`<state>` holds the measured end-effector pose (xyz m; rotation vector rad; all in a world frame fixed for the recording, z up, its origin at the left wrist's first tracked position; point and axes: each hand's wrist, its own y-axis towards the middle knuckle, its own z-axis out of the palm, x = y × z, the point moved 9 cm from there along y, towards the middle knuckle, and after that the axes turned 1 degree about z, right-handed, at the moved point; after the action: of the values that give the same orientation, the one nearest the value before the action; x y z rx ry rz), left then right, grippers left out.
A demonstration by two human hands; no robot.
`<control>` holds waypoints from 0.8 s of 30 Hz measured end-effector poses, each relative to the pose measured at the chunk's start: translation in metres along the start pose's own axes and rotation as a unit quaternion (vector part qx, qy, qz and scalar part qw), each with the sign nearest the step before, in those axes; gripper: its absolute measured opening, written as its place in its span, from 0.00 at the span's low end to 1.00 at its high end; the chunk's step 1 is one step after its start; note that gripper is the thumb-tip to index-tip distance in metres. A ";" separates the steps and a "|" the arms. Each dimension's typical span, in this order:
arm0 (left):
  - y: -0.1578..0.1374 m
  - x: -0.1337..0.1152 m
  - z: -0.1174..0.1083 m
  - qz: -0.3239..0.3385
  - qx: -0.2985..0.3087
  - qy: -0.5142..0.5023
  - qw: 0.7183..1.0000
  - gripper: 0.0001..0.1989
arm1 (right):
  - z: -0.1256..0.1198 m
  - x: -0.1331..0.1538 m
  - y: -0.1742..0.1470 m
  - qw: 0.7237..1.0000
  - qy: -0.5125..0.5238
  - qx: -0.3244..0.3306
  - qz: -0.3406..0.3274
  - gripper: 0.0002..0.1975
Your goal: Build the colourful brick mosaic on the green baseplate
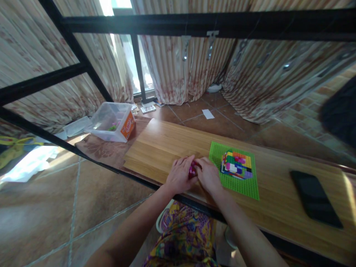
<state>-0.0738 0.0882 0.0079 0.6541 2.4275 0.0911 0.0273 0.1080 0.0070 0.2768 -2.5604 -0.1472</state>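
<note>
Close together over the wooden board, my left hand [182, 174] and my right hand [208, 174] are both closed around a small cluster of pink and purple toy bricks [192, 170]. Fingers cover most of the cluster, so its full shape is hidden. Just right of my right hand lies a green studded baseplate [251, 191]. On it sits a low build of multicoloured bricks [236, 165], with green, yellow, orange, white, blue and purple parts showing.
A clear plastic box [108, 129] with an orange label and a few bricks inside stands left of the wooden board [158, 142]. A black tablet-like slab [315, 198] lies on the right. Black metal bars [178, 24] cross above, before striped curtains [183, 70].
</note>
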 end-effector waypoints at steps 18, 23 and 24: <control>0.003 -0.010 0.000 0.034 0.004 0.062 0.997 0.23 | -0.093 -0.046 -0.076 0.973 0.132 -0.170 0.084 0.13; 0.004 -0.011 -0.002 0.037 0.000 0.067 0.997 0.20 | -0.139 -0.090 -0.087 0.947 0.119 -0.244 0.171 0.16; 0.004 -0.011 -0.002 0.037 0.001 0.068 0.997 0.20 | -0.145 -0.098 -0.086 0.943 0.108 -0.253 0.185 0.16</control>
<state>-0.0658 0.0868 0.0163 0.7612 2.5337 0.1686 0.2007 0.0402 0.0642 -0.3632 -2.2132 -0.5827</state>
